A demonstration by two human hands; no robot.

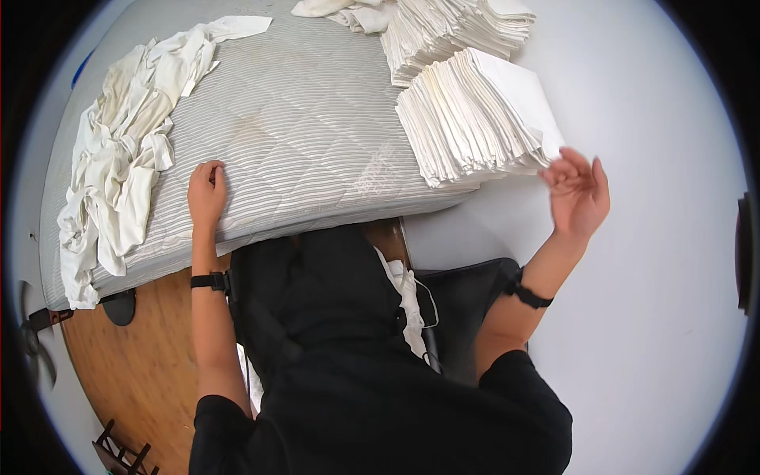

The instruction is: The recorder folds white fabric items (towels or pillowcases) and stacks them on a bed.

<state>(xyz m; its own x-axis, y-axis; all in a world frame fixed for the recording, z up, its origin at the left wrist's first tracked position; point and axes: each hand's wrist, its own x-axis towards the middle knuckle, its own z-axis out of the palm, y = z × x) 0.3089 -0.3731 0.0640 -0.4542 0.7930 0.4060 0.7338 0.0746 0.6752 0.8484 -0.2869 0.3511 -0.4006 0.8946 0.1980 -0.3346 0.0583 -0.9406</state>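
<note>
My left hand [207, 193] rests on the striped, quilted mattress [279, 148] near its front edge. Its fingers curl loosely, the thumb a little apart, and nothing shows in it. To its left lies a long, rumpled heap of white cloths [127, 136]. My right hand [576, 196] is raised off the mattress's right side, palm turned up and fingers bent apart, with nothing in it. Its fingers are beside the lower right corner of a tall stack of folded white cloths [469, 119]; whether they touch it I cannot tell.
Behind the near stack stands another stack of folded white cloths [451, 29], with loose cloths [362, 15] beside it. A white wall [647, 249] borders the right. Below are a black chair [469, 303], a wooden floor [142, 356], a fan [37, 338] and a small dark stool [122, 454].
</note>
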